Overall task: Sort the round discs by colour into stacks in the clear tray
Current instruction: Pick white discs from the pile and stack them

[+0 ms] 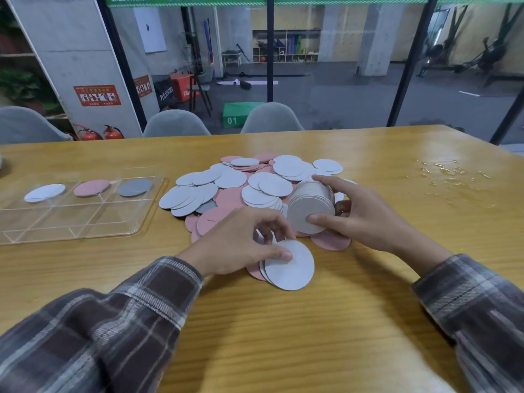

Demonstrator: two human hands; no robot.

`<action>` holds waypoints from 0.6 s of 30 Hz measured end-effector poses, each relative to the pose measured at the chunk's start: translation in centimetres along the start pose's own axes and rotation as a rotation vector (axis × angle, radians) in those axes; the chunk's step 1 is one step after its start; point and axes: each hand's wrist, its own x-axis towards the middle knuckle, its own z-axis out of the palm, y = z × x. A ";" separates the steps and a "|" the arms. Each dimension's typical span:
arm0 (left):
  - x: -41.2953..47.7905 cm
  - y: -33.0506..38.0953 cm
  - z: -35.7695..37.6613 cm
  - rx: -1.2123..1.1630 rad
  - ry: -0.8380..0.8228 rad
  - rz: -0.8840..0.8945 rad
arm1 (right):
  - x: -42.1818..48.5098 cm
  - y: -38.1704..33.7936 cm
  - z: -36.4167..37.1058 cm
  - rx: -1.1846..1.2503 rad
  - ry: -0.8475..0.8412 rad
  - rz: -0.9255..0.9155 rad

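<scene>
Fingers (281,254) of the left hand (238,239) pinch a white round disc (295,269) just beside the white disc stack (309,211) gripped by the right hand (368,219), clear plastic tray (71,222) well leftward.

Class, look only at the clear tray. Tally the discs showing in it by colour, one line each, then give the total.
White disc: 1
Pink disc: 1
Grey disc: 1
Total: 3, each in its own compartment in the far row of the clear tray. Whether more lie under each cannot be told.
</scene>
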 end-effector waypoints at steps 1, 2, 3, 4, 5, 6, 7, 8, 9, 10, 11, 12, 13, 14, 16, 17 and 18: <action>0.1 0.0 -0.1 -0.040 0.024 0.006 | 0.0 0.0 0.0 0.012 -0.002 0.002; 0.2 0.0 -0.2 -0.089 0.064 0.014 | 0.0 0.0 0.0 0.025 -0.005 0.003; 0.3 0.0 -0.2 -0.139 0.118 0.021 | 0.0 -0.1 0.0 0.035 -0.012 0.003; 0.4 0.0 -0.2 -0.169 0.180 0.026 | 0.0 -0.1 0.0 0.037 -0.022 0.002; 0.5 -0.1 -0.2 -0.175 0.241 0.034 | 0.0 -0.1 -0.1 0.034 -0.031 0.000; 0.6 -0.2 -0.1 -0.165 0.293 0.036 | 0.0 -0.1 -0.1 0.033 -0.038 -0.001; 0.7 -0.3 0.0 -0.151 0.334 0.032 | 0.0 -0.1 -0.2 0.038 -0.044 0.001; 0.8 -0.4 0.2 -0.137 0.366 0.021 | 0.0 -0.2 -0.2 0.044 -0.048 0.001; 0.9 -0.4 0.3 -0.123 0.389 0.010 | 0.0 -0.2 -0.2 0.049 -0.051 0.000; 1.0 -0.4 0.5 -0.108 0.407 0.001 | 0.0 -0.2 -0.3 0.051 -0.055 -0.003; 1.0 -0.5 0.7 -0.092 0.423 -0.005 | 0.0 -0.2 -0.3 0.054 -0.060 -0.004; 1.1 -0.4 0.9 -0.076 0.441 -0.007 | 0.0 -0.2 -0.4 0.060 -0.065 -0.003; 1.1 -0.3 1.0 -0.062 0.461 -0.010 | 0.0 -0.2 -0.4 0.070 -0.071 -0.001; 1.2 -0.3 1.1 -0.054 0.479 -0.016 | 0.0 -0.3 -0.5 0.083 -0.078 0.001; 1.4 -0.3 1.3 -0.032 0.504 -0.027 | 0.1 -0.3 -0.6 0.120 -0.098 0.007; 1.4 -0.3 1.3 -0.017 0.515 -0.031 | 0.1 -0.4 -0.7 0.141 -0.109 0.011; 1.4 -0.3 1.3 -0.009 0.524 -0.035 | 0.1 -0.4 -0.8 0.158 -0.117 0.016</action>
